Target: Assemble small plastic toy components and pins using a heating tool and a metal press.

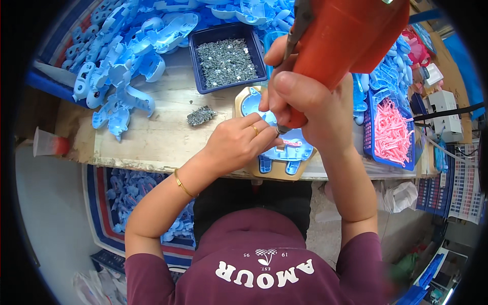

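Fingers of the right hand (317, 104) wrap a tilted red driver (338, 38); left hand (235, 141) palm-down, grip unclear.

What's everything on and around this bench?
Bench: one, pale, middle.
Fixture: one, tan, front of bench.
Shell: one, light blue, on fixture.
Power tool: one, orange, above shell.
Screw heap: one, grey, fixture's left.
Screw tray: one, dark blue, behind heap.
Loose parts: many, light blue, bench back.
Basket: one, blue, right end.
Strips: many, pink, in basket.
Cup: one, white and red, far left.
Striped sack: one, multicoloured, below left.
Shirt: one, maroon, bottom.
Left hand: one, by tool's tip.
Right hand: one, around tool.
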Available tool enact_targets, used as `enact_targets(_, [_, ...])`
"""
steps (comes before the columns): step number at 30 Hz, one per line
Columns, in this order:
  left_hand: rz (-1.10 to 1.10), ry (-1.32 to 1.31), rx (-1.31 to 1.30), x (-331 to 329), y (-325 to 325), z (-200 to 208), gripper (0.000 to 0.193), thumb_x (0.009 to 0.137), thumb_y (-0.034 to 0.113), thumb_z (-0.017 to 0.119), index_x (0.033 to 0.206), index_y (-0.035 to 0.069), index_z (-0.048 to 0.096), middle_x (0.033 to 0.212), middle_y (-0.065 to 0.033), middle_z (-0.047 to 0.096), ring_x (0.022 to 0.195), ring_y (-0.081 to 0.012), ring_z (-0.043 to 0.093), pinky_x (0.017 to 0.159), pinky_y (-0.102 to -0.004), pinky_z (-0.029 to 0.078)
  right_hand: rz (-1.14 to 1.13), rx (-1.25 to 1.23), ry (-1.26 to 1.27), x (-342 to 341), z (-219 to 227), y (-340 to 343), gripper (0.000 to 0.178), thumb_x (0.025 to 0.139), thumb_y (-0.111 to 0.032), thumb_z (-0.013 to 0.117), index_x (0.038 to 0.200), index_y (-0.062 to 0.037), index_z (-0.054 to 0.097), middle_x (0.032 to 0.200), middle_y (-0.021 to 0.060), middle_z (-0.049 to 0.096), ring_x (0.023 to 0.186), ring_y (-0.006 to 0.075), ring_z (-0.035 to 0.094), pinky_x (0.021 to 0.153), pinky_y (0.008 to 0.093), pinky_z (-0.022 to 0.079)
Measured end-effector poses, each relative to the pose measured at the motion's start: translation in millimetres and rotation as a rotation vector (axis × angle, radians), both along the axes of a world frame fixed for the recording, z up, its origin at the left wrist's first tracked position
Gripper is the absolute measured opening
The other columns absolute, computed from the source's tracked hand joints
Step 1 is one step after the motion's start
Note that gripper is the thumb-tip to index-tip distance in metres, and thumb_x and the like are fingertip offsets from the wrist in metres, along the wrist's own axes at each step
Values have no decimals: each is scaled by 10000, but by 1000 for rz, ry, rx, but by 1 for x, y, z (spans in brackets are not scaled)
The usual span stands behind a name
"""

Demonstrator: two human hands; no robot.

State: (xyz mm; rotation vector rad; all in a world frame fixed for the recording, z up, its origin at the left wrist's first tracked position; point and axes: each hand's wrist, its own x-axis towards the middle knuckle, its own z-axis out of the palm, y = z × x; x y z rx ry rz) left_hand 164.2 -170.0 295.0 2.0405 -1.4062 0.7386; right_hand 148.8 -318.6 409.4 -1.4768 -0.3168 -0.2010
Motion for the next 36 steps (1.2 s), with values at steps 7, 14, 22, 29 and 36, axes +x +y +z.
enact_targets(7, [-76,170,-60,-6,-2,-3,214,866,259,767,874,104,620,797,-11,631,766,-192,632,614,-339,515,49,21,49,-5,6,-5,350,797,-154,643,1076,47,578,594,76,582,472,121,536,583,329,546])
enact_targets(14, [-25,259,-85,-13,-4,7,173,855,235,786,874,106,672,762,-21,673,711,-203,657,602,-352,535,23,-10,11,-9,8,-8,357,791,-157,640,1075,50,576,596,79,586,460,120,529,581,334,552])
enact_targets(22, [-49,306,-72,-13,-4,7,132,857,218,785,898,111,720,803,-34,708,773,-205,696,626,-345,560,34,-25,-41,-13,10,-15,373,792,-134,613,1113,48,558,588,88,572,441,126,495,595,348,553])
enact_targets(29, [-87,412,-81,-19,-9,6,124,876,189,761,909,78,717,868,-67,713,814,-242,696,684,-371,565,51,0,-2,-18,5,-17,373,794,-121,607,1119,52,553,603,93,582,453,131,504,604,351,554])
enact_targets(36, [-238,655,-87,-24,-10,5,155,894,185,750,979,63,708,947,-97,710,921,-294,684,853,-415,544,54,41,-6,-24,5,-21,387,794,-139,623,1120,56,551,627,99,593,478,133,520,606,350,554])
